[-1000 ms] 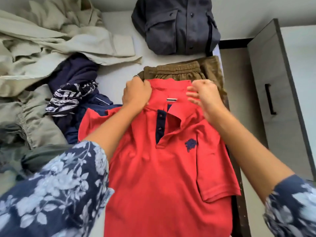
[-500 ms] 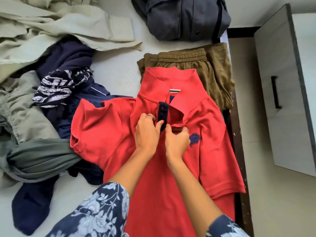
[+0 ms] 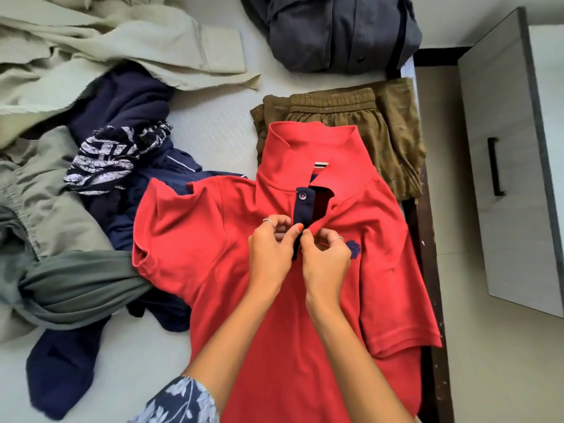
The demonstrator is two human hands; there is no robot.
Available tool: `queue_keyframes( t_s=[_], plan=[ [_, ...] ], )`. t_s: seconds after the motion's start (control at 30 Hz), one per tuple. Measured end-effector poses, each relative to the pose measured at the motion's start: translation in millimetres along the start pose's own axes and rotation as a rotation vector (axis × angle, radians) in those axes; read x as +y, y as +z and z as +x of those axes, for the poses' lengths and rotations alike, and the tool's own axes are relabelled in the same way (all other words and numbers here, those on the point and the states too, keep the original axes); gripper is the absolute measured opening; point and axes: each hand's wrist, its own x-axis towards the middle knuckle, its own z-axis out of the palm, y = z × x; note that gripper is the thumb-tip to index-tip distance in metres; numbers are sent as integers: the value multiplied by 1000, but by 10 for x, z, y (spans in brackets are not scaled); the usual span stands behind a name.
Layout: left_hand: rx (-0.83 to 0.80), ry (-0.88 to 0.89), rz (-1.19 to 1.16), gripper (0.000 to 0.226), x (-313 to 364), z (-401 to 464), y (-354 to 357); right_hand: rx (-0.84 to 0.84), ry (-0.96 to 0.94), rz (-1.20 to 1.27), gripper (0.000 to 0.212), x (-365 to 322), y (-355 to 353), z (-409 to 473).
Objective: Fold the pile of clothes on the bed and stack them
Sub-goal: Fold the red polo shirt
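Note:
A red polo shirt [image 3: 213,245] lies face up on the bed [image 3: 213,129], collar away from me, its navy button placket [image 3: 305,203] partly undone. My left hand [image 3: 270,251] and my right hand [image 3: 325,257] meet at the lower end of the placket. Both pinch the fabric there between thumb and fingers. Folded olive-brown shorts [image 3: 381,123] lie just beyond the collar, partly under the shirt. A folded dark grey shirt [image 3: 335,29] sits further back.
An unfolded pile fills the left: beige garments [image 3: 91,47], navy clothes [image 3: 128,99], a patterned piece [image 3: 103,157], a grey-green garment [image 3: 76,291]. The bed's dark wooden edge [image 3: 427,300] runs along the right. A grey cabinet [image 3: 503,148] with a black handle stands beyond it.
My hands came down from the collar to the placket a second ago. Since half a second ago they stay there, fingers now curled tighter on the placket's lower end.

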Motion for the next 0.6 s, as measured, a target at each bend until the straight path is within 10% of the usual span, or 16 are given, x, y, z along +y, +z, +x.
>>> queue_keyframes(
  t_s=[0.6],
  plan=[
    [-104, -63, -191, 9, 18, 30, 1, -129, -107, 13, 23, -1, -82, -22]
  ],
)
